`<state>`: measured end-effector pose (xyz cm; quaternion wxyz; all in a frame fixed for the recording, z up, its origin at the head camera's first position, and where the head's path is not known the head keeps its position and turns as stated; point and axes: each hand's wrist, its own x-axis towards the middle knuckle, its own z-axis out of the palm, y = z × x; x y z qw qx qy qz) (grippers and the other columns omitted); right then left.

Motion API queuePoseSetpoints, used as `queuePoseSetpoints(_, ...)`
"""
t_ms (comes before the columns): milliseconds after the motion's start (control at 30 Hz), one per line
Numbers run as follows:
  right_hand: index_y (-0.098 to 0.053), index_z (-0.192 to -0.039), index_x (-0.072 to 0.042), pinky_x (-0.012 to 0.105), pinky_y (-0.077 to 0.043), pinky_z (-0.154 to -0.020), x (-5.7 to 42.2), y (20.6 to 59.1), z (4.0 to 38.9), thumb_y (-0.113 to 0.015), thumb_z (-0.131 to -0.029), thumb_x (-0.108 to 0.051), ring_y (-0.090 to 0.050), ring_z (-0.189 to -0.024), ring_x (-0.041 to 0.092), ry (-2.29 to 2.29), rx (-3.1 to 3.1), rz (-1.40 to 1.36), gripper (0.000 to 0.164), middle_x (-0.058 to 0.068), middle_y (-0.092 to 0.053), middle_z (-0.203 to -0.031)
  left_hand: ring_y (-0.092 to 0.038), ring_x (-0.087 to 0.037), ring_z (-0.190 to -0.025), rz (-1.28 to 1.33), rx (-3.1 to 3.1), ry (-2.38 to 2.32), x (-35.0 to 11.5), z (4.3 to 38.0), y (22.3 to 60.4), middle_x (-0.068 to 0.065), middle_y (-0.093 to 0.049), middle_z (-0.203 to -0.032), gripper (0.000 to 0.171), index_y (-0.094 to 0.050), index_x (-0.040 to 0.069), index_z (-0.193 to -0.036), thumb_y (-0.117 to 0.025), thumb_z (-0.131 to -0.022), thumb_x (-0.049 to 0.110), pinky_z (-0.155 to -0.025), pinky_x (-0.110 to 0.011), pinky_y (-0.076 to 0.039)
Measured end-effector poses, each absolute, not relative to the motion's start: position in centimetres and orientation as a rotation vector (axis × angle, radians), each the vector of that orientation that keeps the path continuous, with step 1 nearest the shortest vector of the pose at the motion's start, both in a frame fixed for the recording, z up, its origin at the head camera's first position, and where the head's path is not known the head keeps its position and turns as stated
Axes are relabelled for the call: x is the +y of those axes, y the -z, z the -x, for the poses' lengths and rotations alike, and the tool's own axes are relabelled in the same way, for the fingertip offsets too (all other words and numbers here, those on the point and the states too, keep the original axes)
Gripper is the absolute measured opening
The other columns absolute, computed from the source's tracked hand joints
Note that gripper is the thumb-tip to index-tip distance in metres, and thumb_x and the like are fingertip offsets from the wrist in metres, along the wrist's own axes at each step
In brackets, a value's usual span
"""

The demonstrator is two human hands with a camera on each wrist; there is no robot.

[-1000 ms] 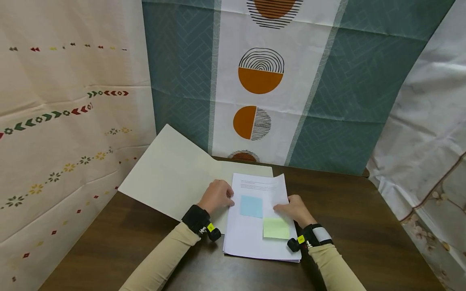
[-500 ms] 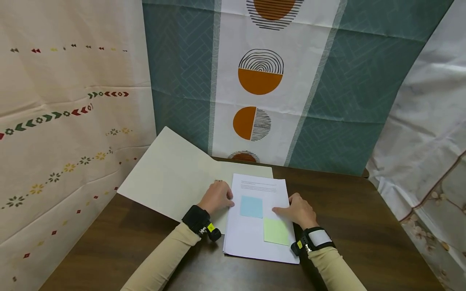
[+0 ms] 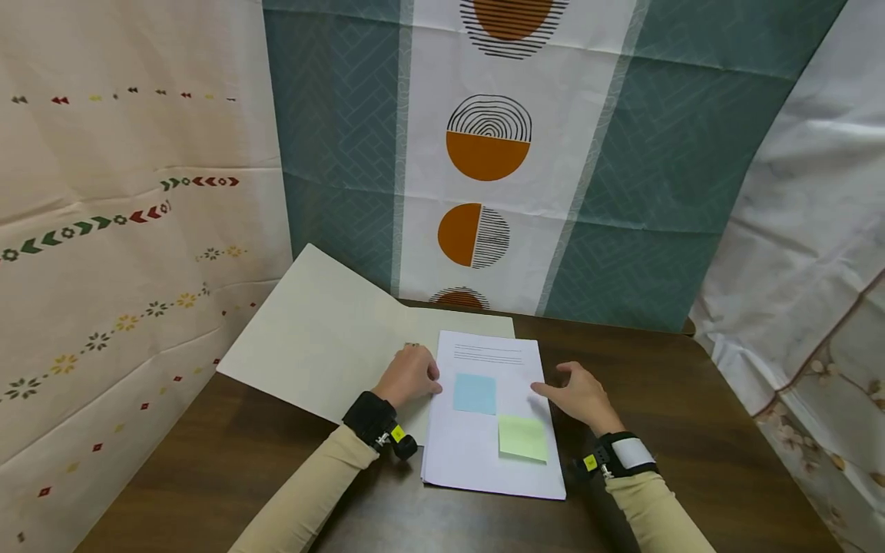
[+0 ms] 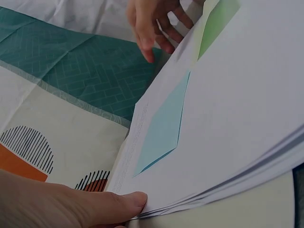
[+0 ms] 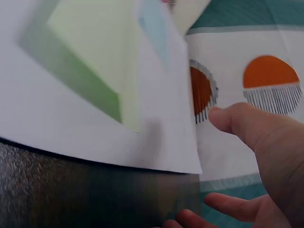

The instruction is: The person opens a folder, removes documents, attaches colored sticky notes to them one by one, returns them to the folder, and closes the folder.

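A stack of white printed sheets (image 3: 459,453) lies over the right part of an opened cream folder (image 3: 325,330). On the top sheet are a blue sticky note (image 3: 475,393) and a green sticky note (image 3: 523,438), whose lower edge lifts from the page. My left hand (image 3: 408,376) pinches the stack's left edge; in the left wrist view its thumb (image 4: 130,202) lies on top, with the other fingers mostly hidden. Just off the right edge, my right hand (image 3: 581,395) is spread and holds nothing, its thumb (image 5: 225,118) apart from the paper.
The folder's left cover tilts up toward the cream curtain (image 3: 138,307). Behind the brown table (image 3: 657,430) hangs a teal and white cloth (image 3: 484,192). A white cloth (image 3: 795,230) drapes along the right side.
The top sheet's raised upper right corner has come down flat. My right hand has left the paper's right edge and moved rightward, fingers opening. The left hand keeps its pinch.
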<state>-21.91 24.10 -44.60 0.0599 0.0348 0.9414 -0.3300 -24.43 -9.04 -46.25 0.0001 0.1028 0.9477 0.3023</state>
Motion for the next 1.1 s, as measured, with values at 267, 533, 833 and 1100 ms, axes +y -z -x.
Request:
queuePoseSetpoints(267,-0.036,-0.168,0.006,0.045,-0.068,-0.096,26.4,43.8,21.3,-0.075,-0.106,-0.051,-0.069,-0.122,0.039,1.248,2.626,-0.133,0.092,0.037,-0.057,-0.154,-0.057,-0.023,-0.092,-0.310,3.003,-0.928,-9.6,24.3,46.3,-0.009,-0.075,-0.094,0.015,-0.088,0.003,-0.093,-0.098,-0.086,0.010,-0.089,-0.042,-0.055)
queuePoseSetpoints(533,-0.040,-0.167,0.007,0.040,-0.069,-0.094,26.0,43.8,21.3,-0.073,-0.108,-0.048,-0.073,-0.118,0.035,1.282,2.579,-0.125,0.087,0.036,-0.060,-0.155,-0.058,-0.024,-0.091,-0.285,2.974,-0.943,-9.5,24.4,46.4,-0.009,-0.076,-0.094,0.013,-0.088,0.004,-0.094,-0.097,-0.088,0.010,-0.089,-0.042,-0.056)
queuePoseSetpoints(833,-0.046,-0.164,0.008,0.048,-0.065,-0.104,22.4,44.9,21.4,-0.070,-0.108,-0.055,-0.066,-0.130,0.039,1.307,2.575,-0.208,0.088,0.033,-0.055,-0.161,-0.059,-0.023,-0.090,-0.300,2.963,-0.942,-9.1,24.2,46.3,-0.009,-0.077,-0.094,0.013,-0.087,0.003,-0.095,-0.096,-0.088,0.008,-0.086,-0.040,-0.057)
queuePoseSetpoints(1100,-0.034,-0.167,0.015,0.065,-0.051,-0.123,21.6,45.5,22.1,-0.064,-0.111,-0.050,-0.051,-0.153,0.049,1.297,2.563,-0.293,0.091,0.037,-0.038,-0.175,-0.062,-0.023,-0.090,-0.344,2.993,-0.889,-8.7,24.6,46.6,-0.009,-0.081,-0.095,0.013,-0.088,0.004,-0.095,-0.097,-0.087,0.010,-0.093,-0.045,-0.058)
